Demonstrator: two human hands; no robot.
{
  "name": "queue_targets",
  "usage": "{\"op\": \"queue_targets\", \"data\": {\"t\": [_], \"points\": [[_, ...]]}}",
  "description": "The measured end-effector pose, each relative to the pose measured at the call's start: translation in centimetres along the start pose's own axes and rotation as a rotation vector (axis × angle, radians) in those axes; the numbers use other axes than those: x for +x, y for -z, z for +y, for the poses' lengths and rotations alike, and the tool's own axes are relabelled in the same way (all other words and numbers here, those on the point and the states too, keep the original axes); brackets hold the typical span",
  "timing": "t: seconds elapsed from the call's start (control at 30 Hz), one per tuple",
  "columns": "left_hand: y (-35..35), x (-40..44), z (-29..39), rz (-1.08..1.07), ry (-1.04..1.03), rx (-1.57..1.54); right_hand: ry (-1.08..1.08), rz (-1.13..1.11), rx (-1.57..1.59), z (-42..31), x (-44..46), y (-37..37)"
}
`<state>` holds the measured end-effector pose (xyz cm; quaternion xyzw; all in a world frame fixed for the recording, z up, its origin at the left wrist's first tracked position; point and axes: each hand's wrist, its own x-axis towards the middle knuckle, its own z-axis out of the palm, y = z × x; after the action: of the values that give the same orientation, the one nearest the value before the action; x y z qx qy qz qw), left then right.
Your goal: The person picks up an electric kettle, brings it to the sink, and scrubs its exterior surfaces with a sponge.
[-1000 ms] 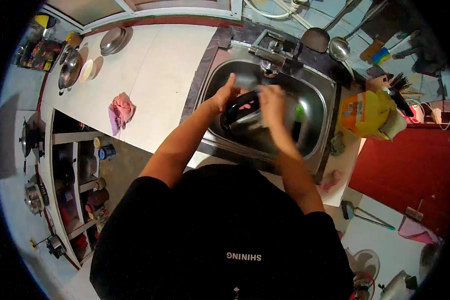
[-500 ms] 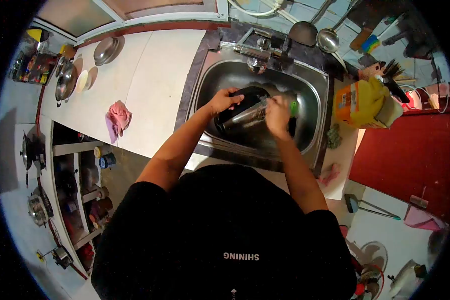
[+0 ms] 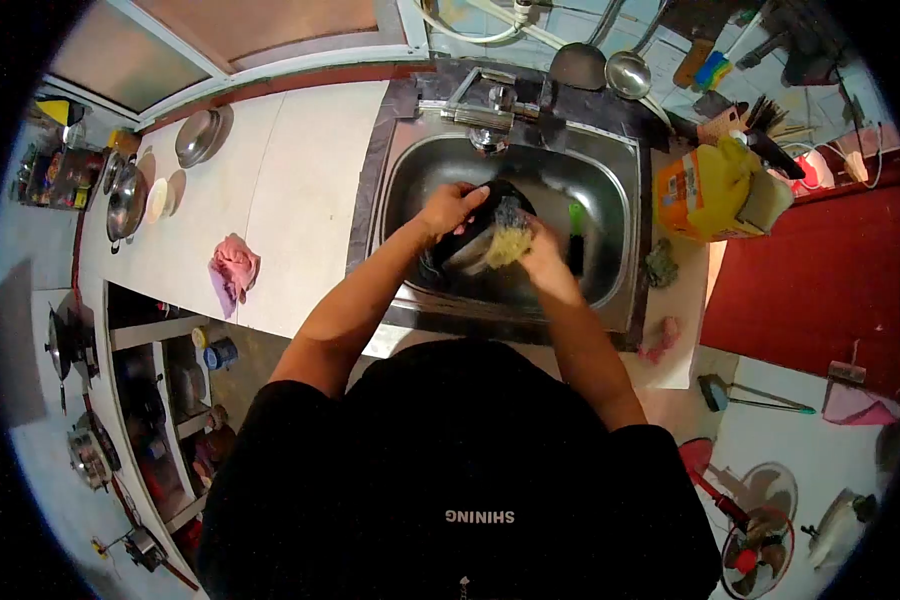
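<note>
My left hand (image 3: 450,210) is closed on the upper left edge of a black, rounded item (image 3: 500,205) inside the steel sink (image 3: 605,165). Whether that item is a pan or something softer I cannot tell. In my right hand (image 3: 542,250) is a crumpled, pale yellow, partly see-through thing (image 3: 510,245), against or just over the black item; its kind is unclear. Right of my right hand, a utensil with a green handle and black end (image 3: 576,220) lies in the sink. The faucet (image 3: 488,138) stands at the sink's back edge.
A pink cloth (image 3: 235,265) lies on the white counter (image 3: 310,190), with metal pots (image 3: 126,200) farther left. Beside the sink's right rim are a yellow container (image 3: 705,190), a green scouring pad (image 3: 661,262) and a pink scrap (image 3: 662,340). A ladle (image 3: 628,75) hangs behind.
My right hand has moved left and slightly down, and the thing in it, stretched and blurred before, now looks bunched and yellow. My left hand keeps its hold. The whole view has shifted slightly.
</note>
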<state>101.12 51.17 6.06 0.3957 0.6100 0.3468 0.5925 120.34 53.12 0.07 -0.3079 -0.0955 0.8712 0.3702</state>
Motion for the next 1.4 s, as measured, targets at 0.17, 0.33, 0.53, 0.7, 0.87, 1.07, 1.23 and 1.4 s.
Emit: {"op": "queue_targets", "data": {"t": [0.17, 0.33, 0.53, 0.7, 0.87, 1.07, 1.23, 1.4], "points": [[-0.4, -0.4, 1.1, 0.013, -0.017, -0.019, 0.292, 0.319, -0.509, 1.1, 0.9, -4.4], [-1.1, -0.8, 0.9, 0.037, -0.044, -0.055, 0.471, 0.252, -1.052, 0.3, 3.2, -1.0], [-2.3, -1.3, 0.2, 0.055, -0.081, 0.035, 0.131, 0.268, -0.256, 0.9, 3.1, -0.5], [-0.5, -2.8, 2.2, 0.003, -0.015, -0.008, 0.935, 0.069, -1.655, 1.8, -2.5, -5.8], [-0.1, -2.8, 2.5, 0.066, 0.039, -0.151, 1.002, -0.084, -2.032, -1.2, -3.7, -4.2], [-0.1, -2.6, 3.9, 0.117, 0.130, -0.183, 1.226, -0.016, -1.975, -0.2, -2.2, -4.8], [0.5, -2.7, 2.8, 0.081, 0.135, -0.464, 1.110, 0.368, -1.949, -3.8, 0.2, -3.3], [1.3, -2.1, 1.0, 0.085, 0.130, -0.519, 1.106, -0.190, -1.960, -0.7, -3.0, -5.8]]}}
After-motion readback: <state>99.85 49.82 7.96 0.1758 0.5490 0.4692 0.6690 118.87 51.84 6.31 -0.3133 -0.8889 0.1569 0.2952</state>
